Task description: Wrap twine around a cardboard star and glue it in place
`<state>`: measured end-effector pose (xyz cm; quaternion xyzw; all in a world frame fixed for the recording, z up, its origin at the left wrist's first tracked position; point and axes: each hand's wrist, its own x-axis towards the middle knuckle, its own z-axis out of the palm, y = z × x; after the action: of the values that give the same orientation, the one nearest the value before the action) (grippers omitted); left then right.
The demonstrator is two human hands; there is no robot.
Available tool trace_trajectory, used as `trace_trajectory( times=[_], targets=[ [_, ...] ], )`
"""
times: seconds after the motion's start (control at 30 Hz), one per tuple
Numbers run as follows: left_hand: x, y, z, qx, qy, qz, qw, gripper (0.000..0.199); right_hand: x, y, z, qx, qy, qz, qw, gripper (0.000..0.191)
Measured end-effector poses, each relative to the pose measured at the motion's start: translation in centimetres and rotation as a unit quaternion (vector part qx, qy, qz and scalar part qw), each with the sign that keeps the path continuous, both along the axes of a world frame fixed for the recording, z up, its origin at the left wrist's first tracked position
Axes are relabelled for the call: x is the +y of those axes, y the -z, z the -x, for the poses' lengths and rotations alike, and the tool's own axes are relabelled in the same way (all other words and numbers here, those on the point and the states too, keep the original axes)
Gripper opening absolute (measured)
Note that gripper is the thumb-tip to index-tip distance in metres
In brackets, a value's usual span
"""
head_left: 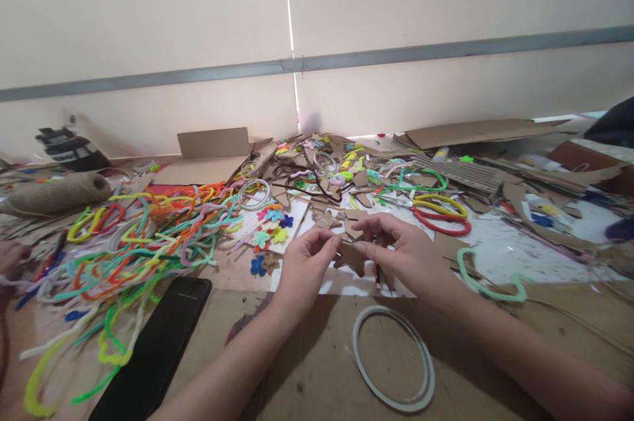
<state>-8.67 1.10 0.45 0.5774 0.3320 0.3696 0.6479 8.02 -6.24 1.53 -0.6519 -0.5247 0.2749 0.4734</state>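
Near the middle of the table, my left hand (311, 261) and my right hand (393, 250) are close together, thumbs and forefingers pinched. Between and just below their fingertips is a brown cardboard star (351, 258). Whether either pinch grips the star or some smaller piece cannot be made out. Another cardboard star (325, 219) lies behind my fingertips. Left of my left hand are small fuzzy flowers in blue, green, yellow and pink, among them a blue flower (257, 266). A white ring (393, 359) lies in front of my hands.
A black phone (153, 348) lies at the front left beside a heap of coloured pipe cleaners (148, 242). Red-and-yellow-handled scissors (440, 214), cardboard scraps and a twine spool (59, 193) lie farther back. Another person's hand (12, 259) shows at the left edge.
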Motion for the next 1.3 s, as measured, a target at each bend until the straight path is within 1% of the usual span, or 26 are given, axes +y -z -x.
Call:
trace_trajectory(
  times=[0.1, 0.17, 0.3, 0.4, 0.47, 0.57, 0.67, 0.77, 0.87, 0.97, 1.1, 1.17, 1.3],
  targets=[
    [-0.03, 0.07, 0.05, -0.003, 0.009, -0.013, 1.000, 0.023, 0.09, -0.08, 0.15, 0.079, -0.013, 0.053, 0.995, 0.029],
    [-0.05, 0.05, 0.07, -0.002, 0.013, -0.021, 1.000, 0.024, 0.12, -0.23, 0.23, 0.099, -0.018, 0.066, 0.993, 0.029],
    [-0.06, -0.13, 0.05, -0.005, 0.022, -0.015, 1.000, 0.024, 0.04, -0.61, 0.34, 0.082, -0.018, 0.053, 0.995, 0.025],
    [-0.07, -0.31, -0.02, 0.003, 0.024, 0.018, 1.000, 0.023, -0.14, -0.78, 0.43, 0.088, -0.026, 0.057, 0.994, 0.022],
    [-0.11, -0.45, -0.09, 0.018, 0.030, 0.027, 0.999, 0.020, -0.25, -0.77, 0.47, 0.081, -0.030, 0.061, 0.994, 0.020],
    [-0.19, -0.69, -0.16, 0.046, 0.036, 0.002, 0.998, 0.009, -0.28, -0.61, 0.44, 0.049, -0.033, 0.058, 0.997, 0.017],
    [-0.26, -0.86, -0.17, 0.053, 0.029, -0.008, 0.998, 0.006, -0.19, -0.48, 0.33, 0.040, -0.040, 0.054, 0.997, 0.018],
    [-0.25, -0.84, -0.18, 0.036, 0.027, 0.011, 0.999, 0.008, -0.10, -0.54, 0.22, 0.033, -0.043, 0.059, 0.997, 0.021],
    [-0.20, -0.67, -0.21, 0.017, 0.030, 0.032, 0.999, 0.012, -0.11, -0.69, 0.19, 0.051, -0.047, 0.081, 0.994, 0.022],
    [-0.20, -0.56, -0.20, 0.008, 0.025, 0.037, 0.999, 0.014, -0.16, -0.71, 0.23, 0.074, -0.052, 0.097, 0.991, 0.023],
    [-0.27, -0.60, -0.13, 0.015, 0.023, 0.033, 0.999, 0.014, -0.17, -0.49, 0.33, 0.074, -0.045, 0.095, 0.992, 0.019],
    [-0.27, -0.53, -0.13, 0.023, 0.033, 0.034, 0.999, 0.015, -0.13, -0.43, 0.39, 0.059, -0.044, 0.090, 0.993, 0.017],
    [-0.14, -0.10, -0.16, 0.031, 0.073, 0.045, 0.996, 0.021, -0.01, -0.48, 0.35, 0.035, -0.057, 0.082, 0.994, 0.016]
  ],
)
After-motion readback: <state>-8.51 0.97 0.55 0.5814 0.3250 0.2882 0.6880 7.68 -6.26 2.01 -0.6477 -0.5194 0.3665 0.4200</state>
